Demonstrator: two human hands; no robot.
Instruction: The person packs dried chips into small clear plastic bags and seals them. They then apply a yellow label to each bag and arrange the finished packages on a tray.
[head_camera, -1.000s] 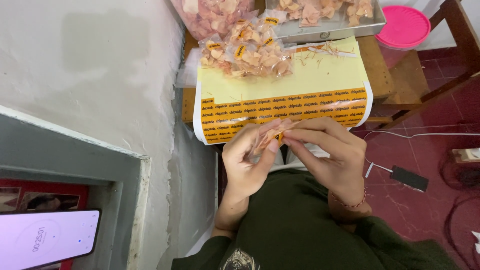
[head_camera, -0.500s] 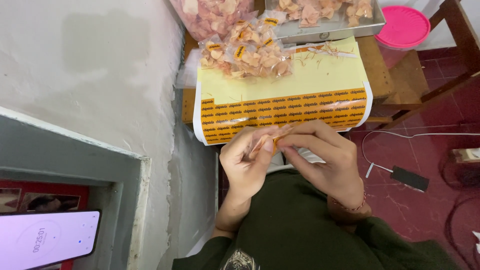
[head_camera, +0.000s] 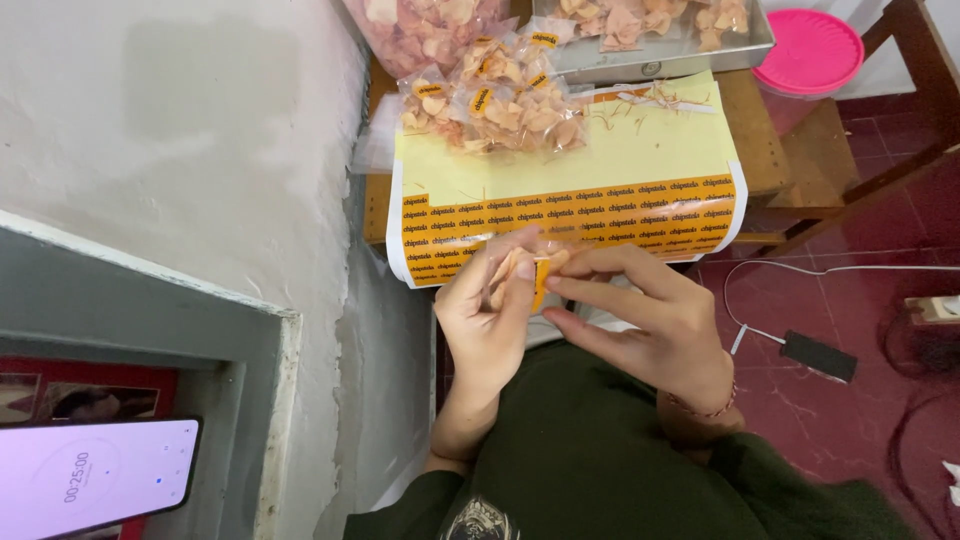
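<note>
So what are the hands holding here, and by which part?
Both hands hold one small clear packet of chips. The left hand cups its body; the right hand pinches the orange sticker at its edge.

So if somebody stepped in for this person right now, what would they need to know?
Left hand: holds a small clear packet of chips.
Right hand: fingers press an orange sticker onto that packet.
Sticker sheet: on the table, orange rows along its near edge.
Done: a pile of stickered packets lies on the sheet's far end.
Left: this packet's sticker is not yet smoothed down; a big bag of chips lies behind.
</note>
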